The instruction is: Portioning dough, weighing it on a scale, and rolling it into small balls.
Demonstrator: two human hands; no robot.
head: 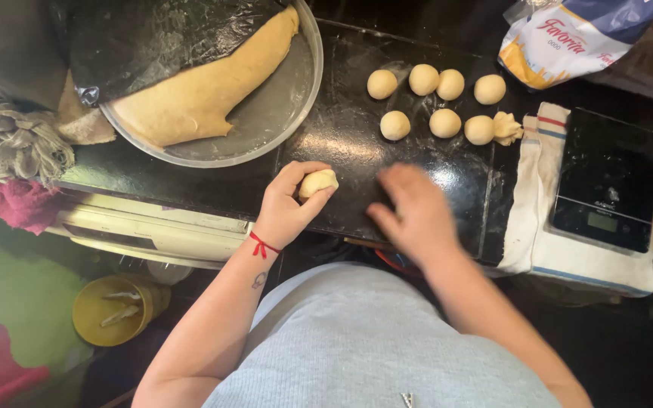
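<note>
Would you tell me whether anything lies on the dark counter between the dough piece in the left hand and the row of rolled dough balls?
Nothing visible does. The counter is bare between the dough piece in the left hand and the dough balls.

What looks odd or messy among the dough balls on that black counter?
One piece at the right end of the front row is ragged and unrolled, unlike the seven smooth balls. Flour streaks dust the counter. The left hand holds another dough piece; the right hand is blurred.
</note>
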